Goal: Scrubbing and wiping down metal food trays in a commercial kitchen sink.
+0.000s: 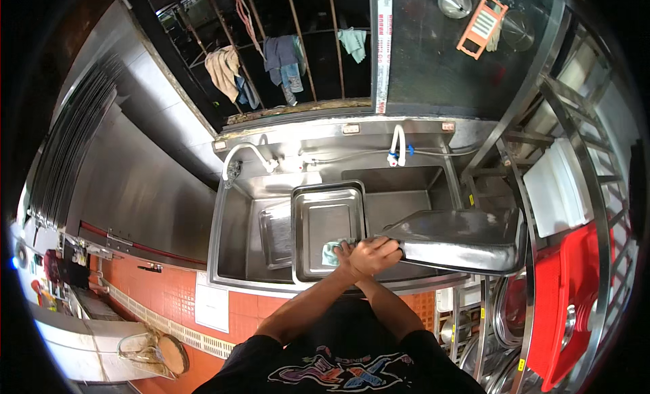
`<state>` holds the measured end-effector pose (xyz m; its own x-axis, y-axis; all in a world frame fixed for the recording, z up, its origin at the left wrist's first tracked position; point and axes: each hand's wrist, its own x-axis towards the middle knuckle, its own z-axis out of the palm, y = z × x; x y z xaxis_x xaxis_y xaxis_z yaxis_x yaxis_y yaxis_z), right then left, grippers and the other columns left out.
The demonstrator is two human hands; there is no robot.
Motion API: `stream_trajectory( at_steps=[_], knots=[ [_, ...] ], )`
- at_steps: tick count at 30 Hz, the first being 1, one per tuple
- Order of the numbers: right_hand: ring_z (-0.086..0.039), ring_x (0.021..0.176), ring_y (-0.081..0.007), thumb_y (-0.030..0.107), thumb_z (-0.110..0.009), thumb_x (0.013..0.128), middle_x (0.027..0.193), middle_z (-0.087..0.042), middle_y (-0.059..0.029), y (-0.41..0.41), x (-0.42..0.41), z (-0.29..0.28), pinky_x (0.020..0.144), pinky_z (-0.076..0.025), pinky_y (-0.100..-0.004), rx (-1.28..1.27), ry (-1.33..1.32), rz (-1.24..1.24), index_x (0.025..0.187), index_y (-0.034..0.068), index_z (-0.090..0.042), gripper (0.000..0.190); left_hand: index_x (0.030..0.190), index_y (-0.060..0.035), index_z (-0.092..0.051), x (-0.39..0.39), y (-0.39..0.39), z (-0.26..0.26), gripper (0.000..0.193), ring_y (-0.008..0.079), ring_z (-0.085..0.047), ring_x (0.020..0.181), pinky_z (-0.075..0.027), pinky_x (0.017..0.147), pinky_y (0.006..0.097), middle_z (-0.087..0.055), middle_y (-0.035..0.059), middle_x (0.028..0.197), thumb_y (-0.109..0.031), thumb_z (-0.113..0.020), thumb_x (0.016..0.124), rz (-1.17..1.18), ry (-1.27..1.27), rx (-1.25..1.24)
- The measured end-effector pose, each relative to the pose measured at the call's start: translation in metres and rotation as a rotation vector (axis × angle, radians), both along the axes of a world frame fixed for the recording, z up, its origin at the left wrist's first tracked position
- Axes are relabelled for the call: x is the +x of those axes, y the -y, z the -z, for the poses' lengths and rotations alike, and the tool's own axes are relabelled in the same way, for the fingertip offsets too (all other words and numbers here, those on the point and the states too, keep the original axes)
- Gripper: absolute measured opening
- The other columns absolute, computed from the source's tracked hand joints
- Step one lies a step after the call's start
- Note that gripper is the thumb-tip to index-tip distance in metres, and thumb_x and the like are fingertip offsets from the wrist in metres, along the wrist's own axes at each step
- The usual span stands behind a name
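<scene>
My forearms cross over the front of a steel double sink (238,288). My left hand (377,255) reaches to the right and grips the rim of a steel pan (462,246), which is tipped on its side above the right basin. Behind my left wrist, my right hand (344,251) holds a pale green cloth (330,252) against a second rectangular steel pan (330,206). That pan lies face up across the middle of the sink. A third shallow pan (277,231) rests in the left basin, partly covered by the middle one.
Two white faucets (244,147) (401,145) rise at the sink's back. A metal rack (569,119) on the right holds white containers (556,188) and a red basket (563,292). Left of the sink is a steel surface (137,190). Cloths (284,58) hang on window bars.
</scene>
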<state>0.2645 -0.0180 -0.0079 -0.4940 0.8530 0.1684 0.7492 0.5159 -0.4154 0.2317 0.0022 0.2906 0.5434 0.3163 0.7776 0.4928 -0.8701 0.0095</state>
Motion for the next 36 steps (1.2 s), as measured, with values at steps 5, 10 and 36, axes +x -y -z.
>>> stream_trajectory(
  at_steps=[5,10,36],
  knots=[
    [-0.049,0.134,-0.0475,0.026,-0.049,0.101,0.155,-0.040,-0.0268,0.003,0.013,0.024,0.117,-0.032,-0.0570,0.076,-0.018,-0.006,0.154,0.013,-0.038,0.057,0.072,-0.0146,-0.053,0.000,0.005,0.004,0.017,0.0095,-0.058,0.070,-0.054,0.048,0.0235,-0.045,-0.0012,0.080,-0.013,-0.069,0.071,-0.016,0.016,0.005],
    [-0.051,0.130,-0.0471,0.024,-0.052,0.099,0.147,-0.047,-0.0263,-0.008,0.007,0.022,0.113,-0.035,-0.0567,0.049,-0.085,0.035,0.146,0.010,-0.045,0.050,0.072,-0.0117,-0.055,-0.007,0.002,0.024,0.015,0.0185,-0.060,0.063,-0.055,0.050,0.0333,-0.047,0.0039,0.077,-0.009,-0.070,0.068,-0.112,0.134,-0.242],
    [-0.065,0.099,-0.0396,0.003,-0.072,0.088,0.107,-0.065,-0.0208,-0.047,0.085,-0.145,0.087,-0.050,-0.0447,0.171,-0.639,0.736,0.120,-0.002,-0.066,0.032,0.070,-0.0074,-0.063,-0.262,0.053,0.176,0.015,0.0037,-0.047,0.061,-0.037,0.056,0.0249,-0.057,-0.0075,0.067,0.002,-0.059,0.082,-0.413,1.271,-1.363]
  ],
)
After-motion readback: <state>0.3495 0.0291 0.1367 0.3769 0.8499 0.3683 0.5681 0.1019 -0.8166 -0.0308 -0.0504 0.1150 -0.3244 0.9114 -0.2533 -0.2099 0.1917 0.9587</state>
